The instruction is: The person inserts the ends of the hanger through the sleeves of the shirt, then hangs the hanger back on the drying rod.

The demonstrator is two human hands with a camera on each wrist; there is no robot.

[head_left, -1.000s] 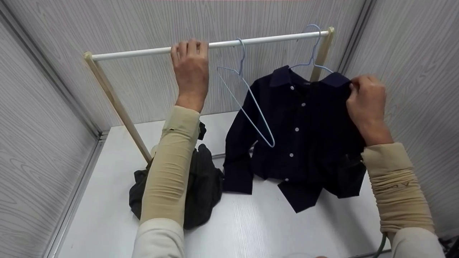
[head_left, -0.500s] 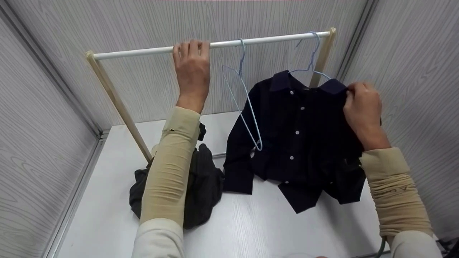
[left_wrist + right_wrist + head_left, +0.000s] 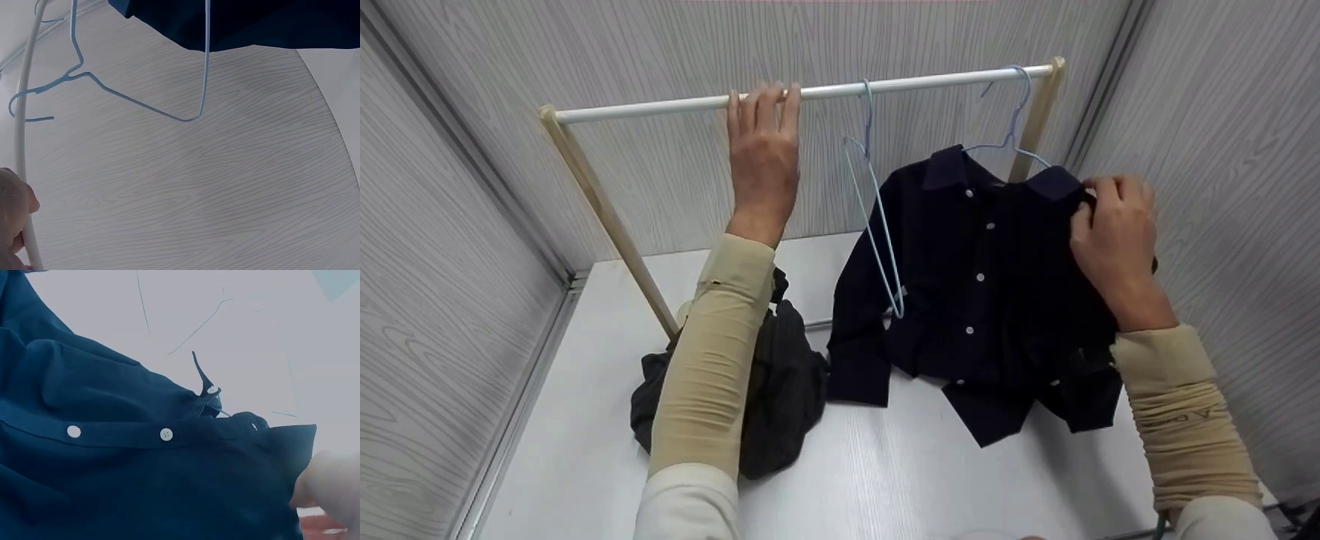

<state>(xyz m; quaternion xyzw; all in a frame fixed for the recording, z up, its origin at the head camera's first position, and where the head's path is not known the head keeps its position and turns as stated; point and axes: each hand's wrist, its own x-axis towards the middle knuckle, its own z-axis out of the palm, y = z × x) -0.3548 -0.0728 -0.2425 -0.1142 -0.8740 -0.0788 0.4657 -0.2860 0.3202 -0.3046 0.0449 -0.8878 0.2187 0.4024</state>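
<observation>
Toward three o'clock, the navy shirt (image 3: 994,296) is matt, smooth woven cloth with soft creases; its pale buttons (image 3: 166,435) look like smooth plastic. The blue hanger (image 3: 68,77) is slim and smooth, its core unclear. At twelve, the white rail (image 3: 645,109) is smooth, with a faint sheen, metal or plastic undetermined. The post (image 3: 607,217) near ten resembles pale wood. Crumpled dark cloth (image 3: 784,397) near seven is matt; the white tabletop (image 3: 870,487) at six shines softly over fine grain.

Shirt hanger (image 3: 1012,120) lowered onto rail (image 3: 645,109). Bare hanger (image 3: 868,142) swung nearly edge-on. Left hand (image 3: 763,161), right hand (image 3: 1117,244) both looser.
</observation>
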